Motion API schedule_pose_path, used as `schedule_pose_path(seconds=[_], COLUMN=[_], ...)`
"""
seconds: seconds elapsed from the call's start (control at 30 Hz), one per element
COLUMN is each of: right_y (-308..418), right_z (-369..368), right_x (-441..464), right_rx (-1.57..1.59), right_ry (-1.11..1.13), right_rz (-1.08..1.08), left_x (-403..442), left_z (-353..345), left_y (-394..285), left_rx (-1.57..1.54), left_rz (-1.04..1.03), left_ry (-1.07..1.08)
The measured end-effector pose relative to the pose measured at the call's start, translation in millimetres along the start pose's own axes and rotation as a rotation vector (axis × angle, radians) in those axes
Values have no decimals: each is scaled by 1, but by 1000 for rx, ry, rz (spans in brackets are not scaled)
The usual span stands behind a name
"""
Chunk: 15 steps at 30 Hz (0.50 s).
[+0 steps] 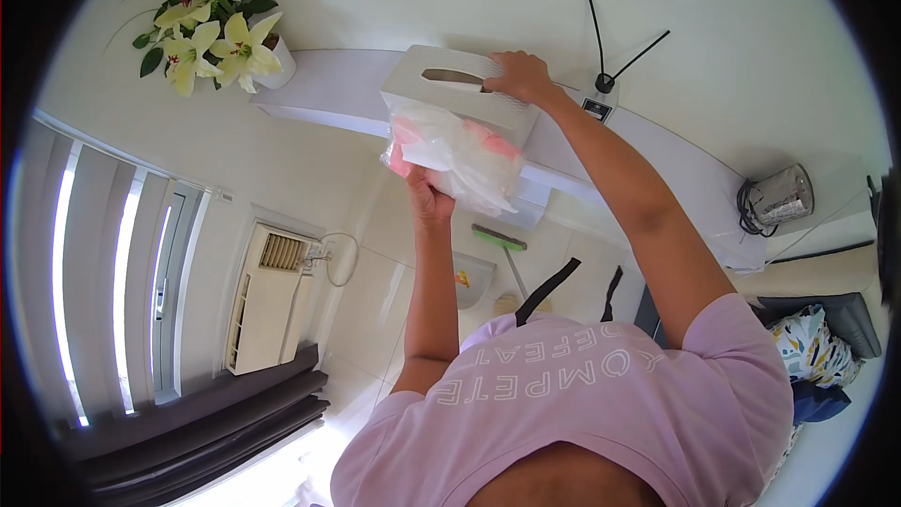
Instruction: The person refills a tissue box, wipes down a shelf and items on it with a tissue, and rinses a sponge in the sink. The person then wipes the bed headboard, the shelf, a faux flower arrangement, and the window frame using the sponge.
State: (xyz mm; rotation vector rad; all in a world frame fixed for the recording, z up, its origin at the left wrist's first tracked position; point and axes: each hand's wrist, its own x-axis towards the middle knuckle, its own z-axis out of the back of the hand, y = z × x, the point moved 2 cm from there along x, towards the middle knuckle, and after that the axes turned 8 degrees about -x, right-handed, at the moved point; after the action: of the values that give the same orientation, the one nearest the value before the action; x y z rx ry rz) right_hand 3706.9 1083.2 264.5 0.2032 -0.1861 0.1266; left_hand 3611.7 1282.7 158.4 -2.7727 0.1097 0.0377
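Observation:
My left hand (pixel 430 197) is closed around the lower side of a plastic-wrapped tissue pack (pixel 460 155), clear and white with pink patches. The pack is held up against the front of a white textured tissue box cover (pixel 408 84) that has an oval slot in its top. My right hand (pixel 521 77) grips the cover's right end, with fingers at the edge of the slot. The cover is at a pale wall shelf (pixel 338 75); the pack hides part of its front. Whether it rests fully on the shelf I cannot tell.
Left on the shelf stands a white pot of artificial lilies (pixel 235 47). Right of the cover is a reed diffuser (pixel 599 105), then a silvery cylinder (pixel 786 197) with coiled black cable. Below are a broom (pixel 499 238), a dustpan (pixel 474 277) and a wall air conditioner (pixel 272 300).

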Motion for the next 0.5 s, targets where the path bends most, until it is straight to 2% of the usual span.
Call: schedule_pose_path(seconds=[0.03,0.1,0.13,0.2,0.33,0.47,0.5], right_y=[5,15,19,26,45,56,48], right_z=[5,17,20,28,49,85,93], right_x=[-5,-21,-28,-41,-67,-98,-104], right_rx=[3,-57,-57,-122,-105,7,338], right_ry=[-3,-211,-208,-435,-492,-464,-312], right_rz=[-2,-43,-42,1,21,32,77], left_x=[2,5,4,3,-5,-27,-36], left_z=[2,9,11,7,10,22,18], left_y=[-1,-4,-4,-3,3,-15,-15], left_rx=[4,-32,-33,-136,-143,804,924], left_rz=[1,23,22,44,79,-359,-409], left_ry=[2,42,39,151,54,98,102])
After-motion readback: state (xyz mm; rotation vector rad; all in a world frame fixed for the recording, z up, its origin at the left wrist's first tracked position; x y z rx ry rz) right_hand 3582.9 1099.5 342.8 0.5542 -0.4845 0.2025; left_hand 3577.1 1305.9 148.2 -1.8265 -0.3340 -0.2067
